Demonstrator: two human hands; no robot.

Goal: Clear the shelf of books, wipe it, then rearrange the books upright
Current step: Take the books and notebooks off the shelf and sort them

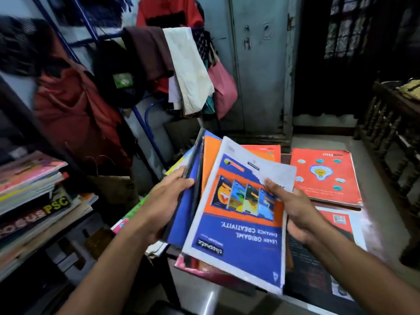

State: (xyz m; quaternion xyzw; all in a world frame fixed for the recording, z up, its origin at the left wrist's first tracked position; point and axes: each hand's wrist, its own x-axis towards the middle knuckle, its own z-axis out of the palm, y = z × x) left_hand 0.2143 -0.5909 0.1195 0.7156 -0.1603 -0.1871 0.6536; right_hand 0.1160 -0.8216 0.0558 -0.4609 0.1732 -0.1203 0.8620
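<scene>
My left hand (167, 196) grips bundle of notebooks (236, 214) at frame centre, right hand (293, 212) pinches top cover, steadying for set-down on table (229, 298). Shelf (45, 237) lower left not yet cleared: stacked books (34, 183) lie flat.

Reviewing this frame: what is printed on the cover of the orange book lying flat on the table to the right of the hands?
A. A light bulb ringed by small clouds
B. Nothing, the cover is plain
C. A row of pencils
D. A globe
A. The orange book lying flat on the table shows a yellow light bulb in a blue outline with small pale clouds around it.
</scene>
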